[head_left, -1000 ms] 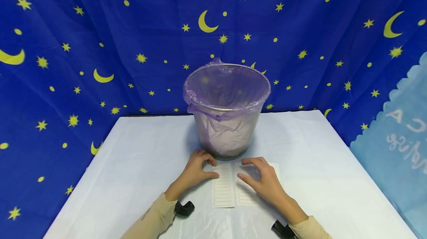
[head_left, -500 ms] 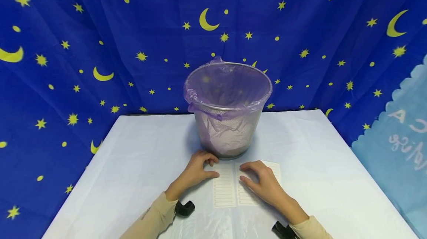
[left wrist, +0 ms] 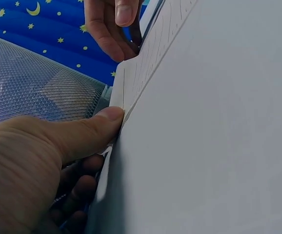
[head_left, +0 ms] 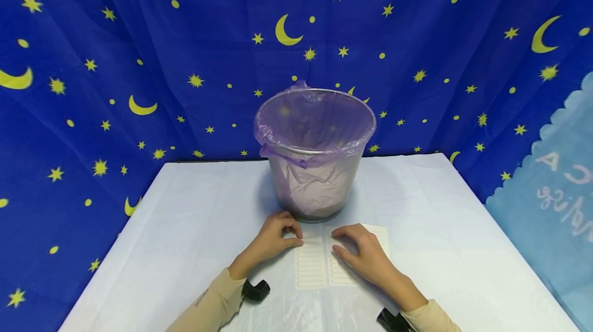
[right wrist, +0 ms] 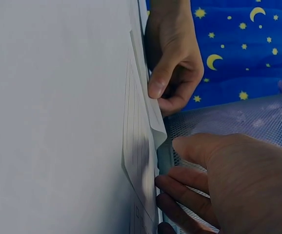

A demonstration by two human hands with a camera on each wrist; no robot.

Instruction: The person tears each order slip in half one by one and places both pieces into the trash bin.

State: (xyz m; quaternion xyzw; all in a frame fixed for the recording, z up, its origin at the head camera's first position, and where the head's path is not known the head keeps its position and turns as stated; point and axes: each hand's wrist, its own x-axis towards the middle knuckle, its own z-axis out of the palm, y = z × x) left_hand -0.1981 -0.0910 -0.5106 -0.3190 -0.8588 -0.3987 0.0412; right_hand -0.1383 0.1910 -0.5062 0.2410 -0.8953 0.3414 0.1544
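Two lined paper sheets lie side by side, a left sheet (head_left: 310,270) and a right sheet (head_left: 341,274). My left hand (head_left: 277,235) pinches the left sheet's upper left corner; in the left wrist view its thumb (left wrist: 109,117) lies on top of the paper, the fingers under the edge. Over the right sheet, my right hand (head_left: 370,257) has loosely bent fingers, its thumb apart from them. The right wrist view shows this right hand (right wrist: 248,180) beside the paper's edge; whether its lower fingertips touch the sheet, I cannot tell.
A mesh wastebasket (head_left: 319,182) with a purple bin liner (head_left: 273,139) stands just beyond the sheets on a white-covered table (head_left: 199,208). Behind it hangs a blue cloth (head_left: 208,28) with moons and stars. A light blue cloth (head_left: 551,219) hangs at the right.
My left fingers have drawn closer to the thumb at the left sheet's corner. My right hand has sunk slightly nearer to the right sheet. The wastebasket stays where it was.
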